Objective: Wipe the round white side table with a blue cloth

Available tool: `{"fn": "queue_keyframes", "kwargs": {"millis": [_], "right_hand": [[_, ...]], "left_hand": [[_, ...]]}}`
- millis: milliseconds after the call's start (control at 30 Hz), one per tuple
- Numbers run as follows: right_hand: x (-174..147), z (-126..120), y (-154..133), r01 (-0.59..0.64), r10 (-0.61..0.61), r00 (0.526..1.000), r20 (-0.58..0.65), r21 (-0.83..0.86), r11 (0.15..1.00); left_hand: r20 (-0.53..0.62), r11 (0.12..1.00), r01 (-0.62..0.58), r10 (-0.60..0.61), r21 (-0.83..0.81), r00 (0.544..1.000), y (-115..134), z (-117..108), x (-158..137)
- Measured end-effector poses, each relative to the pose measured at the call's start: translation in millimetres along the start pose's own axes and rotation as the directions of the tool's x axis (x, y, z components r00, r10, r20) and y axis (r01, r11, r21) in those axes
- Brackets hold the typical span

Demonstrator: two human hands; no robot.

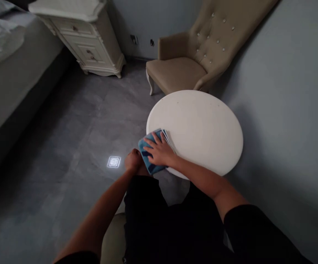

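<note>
A blue towel (155,167) with darker patches lies folded over the left edge of a round white table (200,128). White and dark stripes show along its right side. My right hand (159,149) rests flat on top of the towel, fingers spread and pointing up and left. Just left of the towel, my left hand (133,160) is closed in a fist near my knee; nothing shows in it, and its inner side is hidden.
Behind the table stands a tan tufted armchair (178,71). A cream nightstand (93,47) is at the back left, beside a bed (18,62). A grey wall (291,91) runs along the right. A bright square pattern (114,161) shows on the floor.
</note>
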State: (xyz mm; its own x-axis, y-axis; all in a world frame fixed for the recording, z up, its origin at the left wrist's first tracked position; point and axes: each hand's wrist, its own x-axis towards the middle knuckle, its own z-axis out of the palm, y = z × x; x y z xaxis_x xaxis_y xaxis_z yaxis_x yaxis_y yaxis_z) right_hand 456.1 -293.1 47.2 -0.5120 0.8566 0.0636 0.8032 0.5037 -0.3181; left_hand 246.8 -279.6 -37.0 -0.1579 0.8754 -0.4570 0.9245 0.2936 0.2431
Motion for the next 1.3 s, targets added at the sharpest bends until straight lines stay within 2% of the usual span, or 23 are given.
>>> {"fn": "queue_keyframes", "kwargs": {"millis": [100, 233, 367, 433, 467, 567, 633, 733, 833, 900, 967, 1033, 1067, 1100, 1167, 1233, 1300], "right_hand": [[-89, -5, -8, -0.071, 0.071, 0.997, -0.013, 0.011, 0.997], [-192, -17, 17, -0.293, 0.292, 0.956, -0.027, -0.129, 0.947], [-268, -29, 65, -0.534, 0.511, 0.845, -0.155, -0.194, 0.823], [-292, -35, 97, -0.649, 0.614, 0.759, -0.215, -0.182, 0.738], [-299, -39, 116, -0.714, 0.674, 0.699, -0.24, -0.165, 0.681], [-302, -55, 181, -0.882, 0.836, 0.466, -0.291, -0.078, 0.464], [-290, -72, 228, -0.934, 0.89, 0.346, -0.298, -0.022, 0.356], [-254, -100, 295, -0.968, 0.938, 0.227, -0.262, 0.048, 0.248], [-198, -123, 348, -0.99, 0.97, 0.09, -0.225, 0.09, 0.113], [-150, -132, 374, -0.994, 0.971, 0.043, -0.235, 0.088, 0.065], [-97, -133, 392, -0.995, 0.957, 0.052, -0.285, 0.063, 0.073], [-39, -129, 400, -0.992, 0.936, 0.108, -0.335, 0.029, 0.124], [-10, -125, 401, -0.986, 0.925, 0.154, -0.348, 0.01, 0.168], [20, -121, 398, -0.974, 0.913, 0.217, -0.345, -0.01, 0.228], [78, -109, 383, -0.921, 0.875, 0.382, -0.299, -0.042, 0.388], [131, -94, 355, -0.832, 0.8, 0.549, -0.243, -0.064, 0.552], [175, -76, 316, -0.736, 0.717, 0.672, -0.185, -0.067, 0.673]], "left_hand": [[-0.037, 1.0, -0.025, 0.026, 0.013, 0.999, 3, 4, -4], [-0.04, 0.998, -0.065, 0.065, 0.015, 0.997, 6, 10, -5], [-0.032, 0.996, -0.081, 0.081, 0.027, 0.996, 7, 14, -3], [-0.027, 0.996, -0.088, 0.088, 0.03, 0.996, 6, 13, -1], [-0.025, 0.995, -0.092, 0.093, 0.032, 0.995, 5, 13, -1], [-0.012, 0.995, -0.088, 0.089, 0.038, 0.996, 5, 11, 1], [0.005, 0.996, -0.079, 0.079, 0.037, 0.997, 5, 10, 2], [0.032, 0.997, -0.071, 0.07, 0.025, 0.997, 4, 8, 6], [0.051, 0.998, -0.065, 0.065, 0.01, 0.997, 4, 8, 11], [0.057, 0.998, -0.06, 0.059, 0.002, 0.997, 3, 8, 14], [0.065, 0.998, -0.056, 0.056, 0.0, 0.996, 1, 9, 17], [0.068, 0.998, -0.061, 0.061, 0.003, 0.996, 0, 9, 21], [0.07, 0.998, -0.065, 0.064, 0.004, 0.995, -1, 10, 23], [0.072, 0.998, -0.064, 0.064, 0.003, 0.995, -2, 10, 24], [0.075, 0.999, -0.051, 0.051, -0.002, 0.996, -4, 10, 27], [0.079, 0.999, -0.033, 0.033, 0.0, 0.996, -5, 10, 29], [0.075, 1.0, -0.027, 0.027, 0.004, 0.997, -5, 8, 29]]}}
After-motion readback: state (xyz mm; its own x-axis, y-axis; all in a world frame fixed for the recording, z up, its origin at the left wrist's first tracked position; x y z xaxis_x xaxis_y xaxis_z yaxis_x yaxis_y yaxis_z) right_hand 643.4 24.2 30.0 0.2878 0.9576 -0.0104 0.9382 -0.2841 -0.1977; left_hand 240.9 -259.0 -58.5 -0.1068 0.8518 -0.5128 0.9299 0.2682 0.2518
